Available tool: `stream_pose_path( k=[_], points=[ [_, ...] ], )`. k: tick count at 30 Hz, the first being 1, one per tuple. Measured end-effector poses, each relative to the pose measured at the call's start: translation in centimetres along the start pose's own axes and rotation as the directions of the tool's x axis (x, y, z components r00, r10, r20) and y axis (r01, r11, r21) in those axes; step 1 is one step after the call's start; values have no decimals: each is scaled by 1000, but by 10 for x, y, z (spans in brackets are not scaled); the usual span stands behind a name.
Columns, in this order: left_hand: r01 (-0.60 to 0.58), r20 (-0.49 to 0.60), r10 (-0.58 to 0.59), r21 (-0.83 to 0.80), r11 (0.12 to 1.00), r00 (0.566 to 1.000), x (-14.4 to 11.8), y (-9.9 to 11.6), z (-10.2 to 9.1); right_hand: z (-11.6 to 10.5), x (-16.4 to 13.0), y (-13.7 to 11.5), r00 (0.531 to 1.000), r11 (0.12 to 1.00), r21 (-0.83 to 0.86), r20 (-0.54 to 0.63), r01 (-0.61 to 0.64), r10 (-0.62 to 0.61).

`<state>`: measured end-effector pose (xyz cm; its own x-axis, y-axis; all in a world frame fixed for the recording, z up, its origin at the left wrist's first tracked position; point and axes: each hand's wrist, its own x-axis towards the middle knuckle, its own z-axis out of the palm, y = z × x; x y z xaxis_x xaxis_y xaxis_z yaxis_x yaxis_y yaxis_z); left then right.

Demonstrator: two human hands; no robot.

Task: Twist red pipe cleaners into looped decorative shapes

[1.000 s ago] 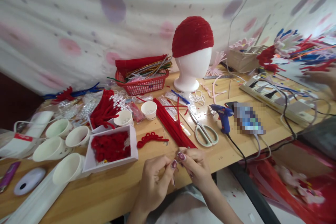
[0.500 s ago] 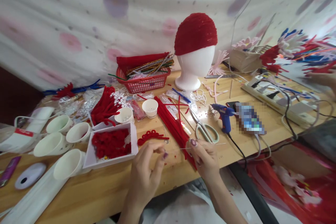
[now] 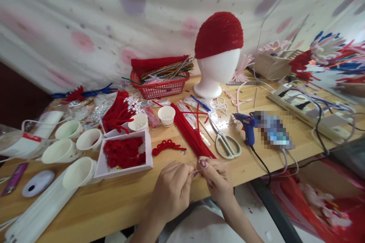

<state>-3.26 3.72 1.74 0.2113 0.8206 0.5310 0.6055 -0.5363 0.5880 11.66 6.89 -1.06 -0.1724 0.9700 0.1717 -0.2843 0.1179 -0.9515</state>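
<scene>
A thin wire [image 3: 212, 163], barely visible, is pinched between the fingertips of the left hand [image 3: 172, 188] and right hand [image 3: 215, 178], brought together over the near edge of the surface [image 3: 114, 205]. Nothing is seen formed on it yet. Beside them lie red pipe cleaners [image 3: 189, 133] and scissors [image 3: 225, 142].

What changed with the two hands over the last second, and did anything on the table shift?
Half a second ago the left hand and right hand had drawn apart with a thin wire stretched between them; now they are back together at the table edge, fingertips meeting over something too small to make out. The bundle of red pipe cleaners, scissors and glue gun lie as before.
</scene>
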Motion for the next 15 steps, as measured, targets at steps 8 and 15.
stream_pose_path(
  k=[8,15],
  points=[
    [62,-6,-63,-69,996,998,-9,-2,-3,-12,10,-9,998,995,101,-68,15,-8],
    [362,-56,-367,-83,929,929,-33,-19,-25,-47,28,-33,921,970,169,-375,177,-103]
  ],
)
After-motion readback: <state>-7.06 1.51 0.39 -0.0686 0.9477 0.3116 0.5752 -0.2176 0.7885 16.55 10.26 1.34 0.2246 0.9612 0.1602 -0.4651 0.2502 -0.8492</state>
